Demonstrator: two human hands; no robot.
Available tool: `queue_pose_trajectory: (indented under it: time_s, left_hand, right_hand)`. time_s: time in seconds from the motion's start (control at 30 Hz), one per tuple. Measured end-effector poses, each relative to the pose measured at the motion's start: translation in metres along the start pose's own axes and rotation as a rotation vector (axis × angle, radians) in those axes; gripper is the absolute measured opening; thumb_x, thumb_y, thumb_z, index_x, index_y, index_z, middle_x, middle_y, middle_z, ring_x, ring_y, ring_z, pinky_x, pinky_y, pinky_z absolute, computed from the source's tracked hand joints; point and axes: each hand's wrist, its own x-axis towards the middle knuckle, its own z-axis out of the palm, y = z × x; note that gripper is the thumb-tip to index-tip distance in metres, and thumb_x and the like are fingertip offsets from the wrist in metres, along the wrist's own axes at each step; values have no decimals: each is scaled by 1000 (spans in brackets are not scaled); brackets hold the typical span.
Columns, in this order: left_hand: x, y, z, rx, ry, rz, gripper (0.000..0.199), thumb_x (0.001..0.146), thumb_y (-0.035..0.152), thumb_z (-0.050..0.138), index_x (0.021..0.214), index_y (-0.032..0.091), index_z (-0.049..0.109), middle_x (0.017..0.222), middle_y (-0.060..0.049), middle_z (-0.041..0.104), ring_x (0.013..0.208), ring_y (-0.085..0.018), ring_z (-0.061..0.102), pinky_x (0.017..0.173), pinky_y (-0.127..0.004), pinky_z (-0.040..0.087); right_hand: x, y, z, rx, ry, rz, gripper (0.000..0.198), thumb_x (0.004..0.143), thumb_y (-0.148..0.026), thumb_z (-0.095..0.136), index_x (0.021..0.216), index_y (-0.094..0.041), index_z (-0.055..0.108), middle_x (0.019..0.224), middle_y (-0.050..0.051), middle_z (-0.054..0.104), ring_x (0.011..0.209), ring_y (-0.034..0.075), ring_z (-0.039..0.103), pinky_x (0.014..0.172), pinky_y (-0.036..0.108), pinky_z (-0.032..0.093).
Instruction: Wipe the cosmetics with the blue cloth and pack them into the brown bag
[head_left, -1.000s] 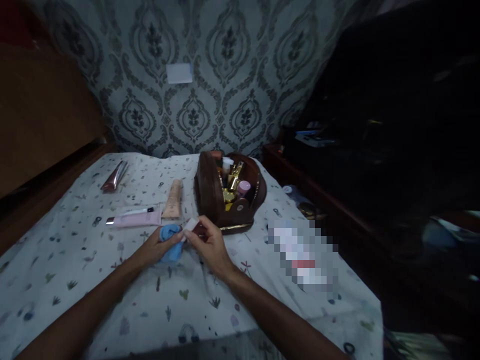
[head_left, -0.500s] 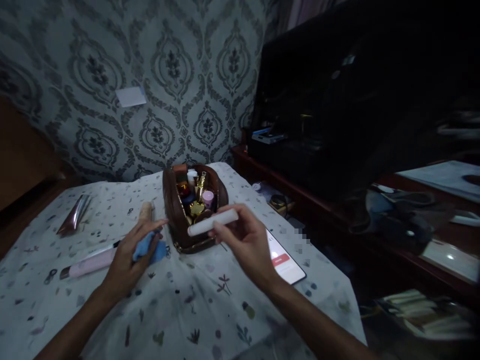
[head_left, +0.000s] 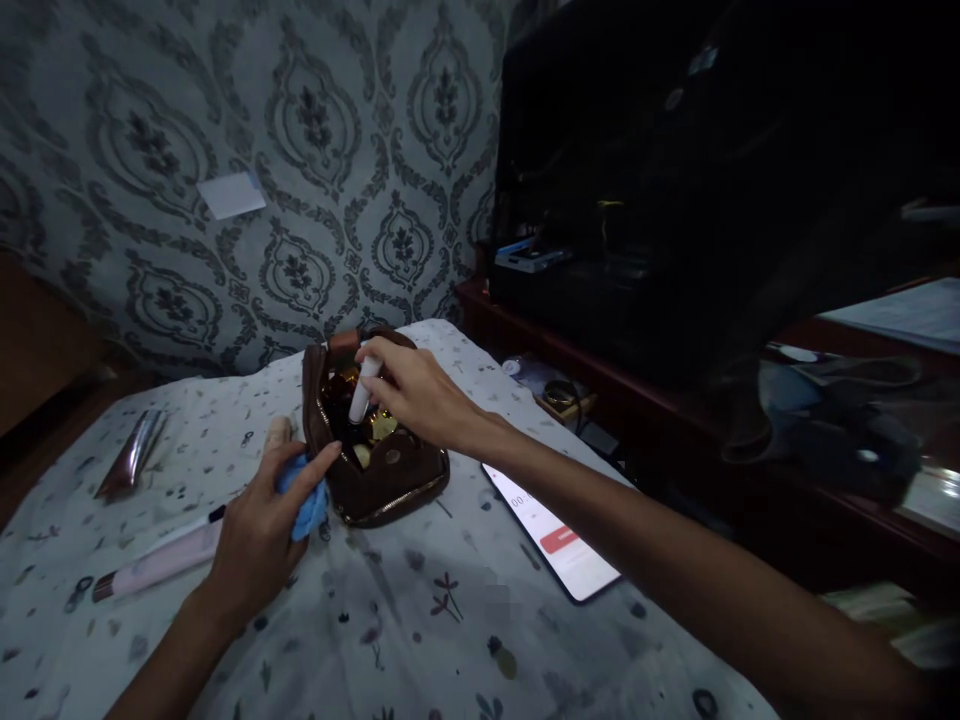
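Observation:
A brown zippered pouch (head_left: pixel 360 492) lies unzipped on the bed, with gold-coloured items and other small things inside. Over its opening, my right hand (head_left: pixel 409 390) pinches a white tube (head_left: pixel 362 392), tilted with its lower end inside the pouch. My left hand (head_left: pixel 262 515) is closed around a crumpled blue cloth (head_left: pixel 307 505), its index finger reaching to the pouch's near left rim. Beside that hand lie a pale pink tube (head_left: pixel 161 560) with a brown cap and a beige bottle (head_left: pixel 278 434), partly hidden. Farther left is a shiny metallic tube (head_left: pixel 135 455).
A phone (head_left: pixel 577 575) with a lit screen lies under my right forearm. The patterned bed sheet (head_left: pixel 420 640) spreads around the pouch. Along the right runs a dark wooden shelf (head_left: pixel 517 335) with assorted items, and a patterned wall (head_left: pixel 315 130) stands behind.
My right hand has moved left and away from me, bringing the white tube from before the pouch into its opening and tipping it more upright. My left index finger now reaches the pouch rim.

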Motion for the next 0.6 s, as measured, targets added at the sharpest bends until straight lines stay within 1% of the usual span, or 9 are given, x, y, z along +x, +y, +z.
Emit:
queue_pose_trajectory:
  time_s: [0.07,0.13,0.27,0.3,0.37,0.43,0.5,0.53,0.6]
  left_hand:
    - [-2,-1,2,4,3,-10,86,67,3,44,146,35,41,129,-11,50,94,-26,64,59,-27,51]
    - [-3,-2,4,-1,6,-19,89,66,1,44,148,36,39,130,-10,50,97,-26,63,61,-26,51]
    - [-4,-2,5,-14,0,-22,91,67,-1,44,150,36,36,133,-11,49,114,-30,60,68,-27,53]
    - [-3,-2,5,-18,2,-23,91,68,-1,43,150,36,36,133,-11,50,117,-31,59,70,-27,53]
    - [-2,-1,4,-29,8,-8,91,69,-1,43,151,37,34,130,-11,51,118,-31,59,70,-27,54]
    - [0,-1,2,-32,11,3,93,69,-2,44,152,37,31,128,-11,51,117,-31,60,68,-26,53]
    - [1,0,0,-26,10,16,95,68,-2,43,153,36,28,127,-11,51,114,-31,61,62,-25,51]
    - [2,0,-1,-21,10,23,95,68,-3,43,154,36,27,126,-12,52,113,-31,61,59,-24,50]
    - [3,1,-2,-9,10,33,93,69,-3,42,153,34,28,123,-12,52,112,-31,61,57,-23,49]
  right_hand:
    - [14,-2,6,-140,-66,-8,21,87,-12,53,105,-14,61,88,3,65,84,16,60,75,25,40]
    - [25,-2,14,-234,-117,-12,19,85,-12,54,102,-15,63,91,4,66,87,17,60,74,25,38]
    - [37,5,29,-294,-156,-31,23,85,-11,52,103,-15,65,93,7,68,86,18,60,71,25,38]
    - [38,7,31,-299,-181,-40,23,84,-11,52,102,-15,66,93,7,68,85,18,60,71,25,38]
    - [38,8,35,-312,-279,-69,21,81,-11,55,99,-14,67,92,8,69,80,18,60,67,25,38]
    - [36,7,34,-329,-392,-114,17,79,-13,59,92,-13,68,90,8,69,78,18,59,64,25,37]
    - [34,5,27,-339,-444,-141,12,81,-16,59,88,-13,69,88,8,70,77,18,59,64,26,36]
    - [34,5,23,-351,-432,-133,13,83,-16,58,87,-14,70,86,8,70,77,17,60,65,26,36]
    - [37,6,11,-399,-360,-84,19,86,-13,54,89,-14,73,86,7,72,79,17,61,67,26,36]
